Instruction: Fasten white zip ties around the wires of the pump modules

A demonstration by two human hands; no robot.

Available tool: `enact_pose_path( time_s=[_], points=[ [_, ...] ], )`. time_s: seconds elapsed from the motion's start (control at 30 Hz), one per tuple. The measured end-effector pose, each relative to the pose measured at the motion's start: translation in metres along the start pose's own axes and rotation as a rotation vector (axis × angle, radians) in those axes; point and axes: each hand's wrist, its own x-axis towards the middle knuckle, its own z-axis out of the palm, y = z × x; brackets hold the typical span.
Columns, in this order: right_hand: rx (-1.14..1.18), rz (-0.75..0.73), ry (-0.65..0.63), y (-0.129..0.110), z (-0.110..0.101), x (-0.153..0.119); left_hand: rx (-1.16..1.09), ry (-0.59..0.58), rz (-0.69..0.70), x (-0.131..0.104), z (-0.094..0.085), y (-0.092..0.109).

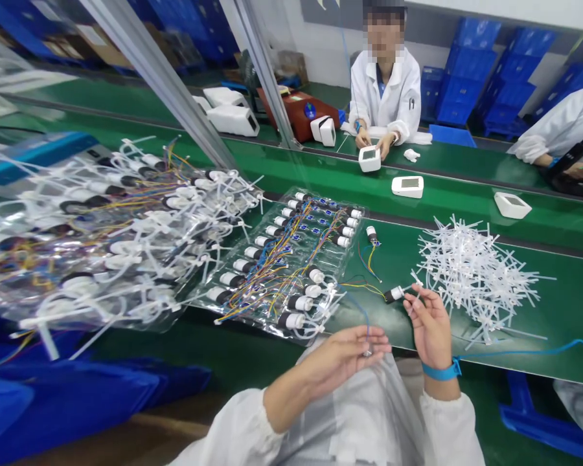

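My right hand [431, 327], a blue wrist strap below it, is closed, its fingertips pinching a small whitish tube piece [414, 290]. That piece meets or nearly meets the white end of a small black-and-white pump-like motor [395, 294] on the green bench; contact is unclear. Yellow and dark wires run left from this motor. My left hand [342, 355] is closed, palm partly up, with a thin blue wire [364, 316] running down to its fingers and a small shiny bit at the fingertips. Another such motor [372, 234] with wires lies farther back.
Loose white tube pieces [476, 278] form a pile at right. To the left, a clear tray [272, 304] carries rows of wired motors, beside stacked trays [126, 239]. White devices [408, 187] sit on the green conveyor. A co-worker [386, 97] opposite handles one. A metal post [170, 84] slants across.
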Motion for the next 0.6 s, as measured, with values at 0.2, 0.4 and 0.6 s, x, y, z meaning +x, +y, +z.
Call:
enact_pose_path(
  time_s=[0.2, 0.4, 0.6],
  points=[
    [0.018, -0.012, -0.020, -0.001, -0.001, 0.001, 0.118, -0.042, 0.223, 0.037, 0.016, 0.005],
    [-0.001, -0.045, 0.012, 0.006, -0.005, 0.004, 0.383, -0.007, 0.439, 0.072, 0.038, 0.029],
    [-0.014, -0.039, 0.032, 0.007, -0.005, 0.005, 0.422, 0.025, 0.578, 0.088, 0.079, 0.056]
  ],
)
